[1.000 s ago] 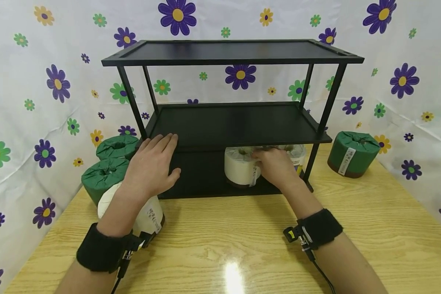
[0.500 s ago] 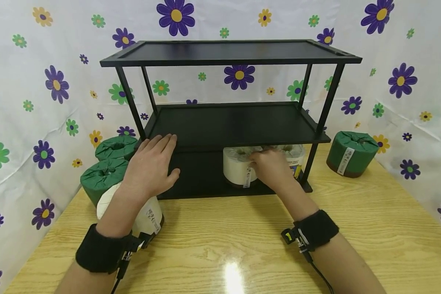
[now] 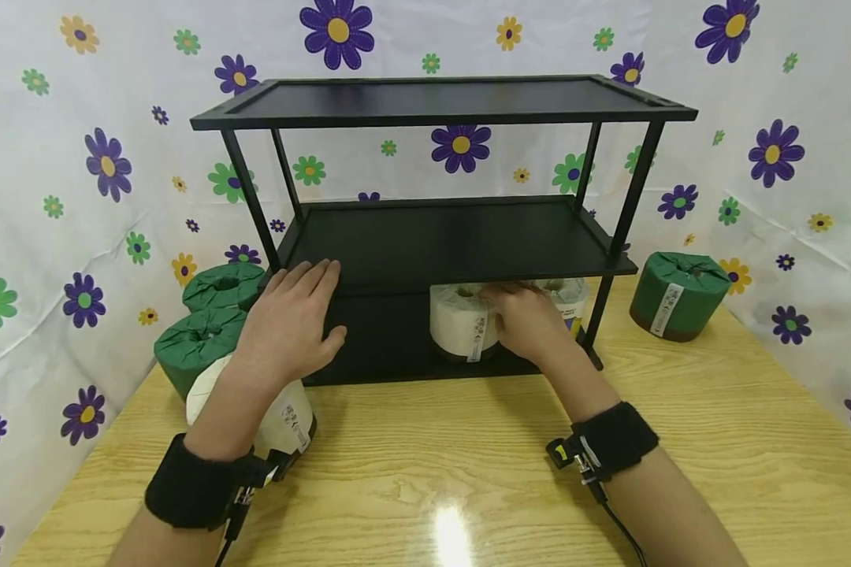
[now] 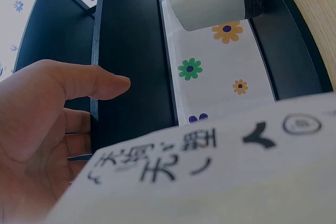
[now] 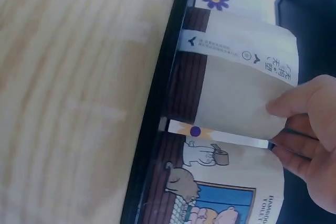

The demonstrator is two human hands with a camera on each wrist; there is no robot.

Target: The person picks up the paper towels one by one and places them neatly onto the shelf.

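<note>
A black three-tier shelf rack stands on the table. On its bottom tier sit two cream-wrapped toilet rolls, the left roll with its white label facing front, and the right roll close beside it. My right hand holds the left roll at its upper right, thumb on its side in the right wrist view and fingers at the gap between the rolls. Flat on the middle tier's front left edge rests my left hand, fingers straight and holding nothing. Below its wrist another cream toilet roll stands on the table.
Two green-wrapped rolls, a front one and a rear one, stand left of the rack. Another green roll is on the table at the right. A flower-patterned cloth hangs behind. Both wrists wear black bands with cameras.
The left roll on the bottom tier has turned slightly, its label shifting left to face front. My right hand has moved only a little at it. My left hand has stayed in place.
</note>
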